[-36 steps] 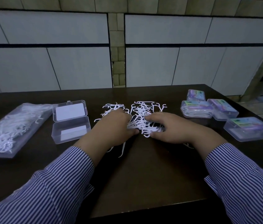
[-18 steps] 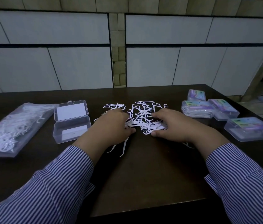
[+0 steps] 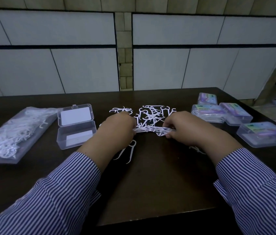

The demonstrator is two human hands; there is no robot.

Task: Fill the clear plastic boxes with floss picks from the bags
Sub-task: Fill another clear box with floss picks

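Where loose floss picks (image 3: 150, 116) litter the table (image 3: 159, 184), left hand (image 3: 116, 131) and right hand (image 3: 183, 128) pinch one bundle (image 3: 150, 129) between them. Open clear box (image 3: 76, 126) sits left.

I am sitting at a dark wooden table (image 3: 150, 192) in what is looking like a plain tiled home room or small packing space, with large white wall tiles (image 3: 83, 68) and a beige tiled strip (image 3: 125, 53) facing me.
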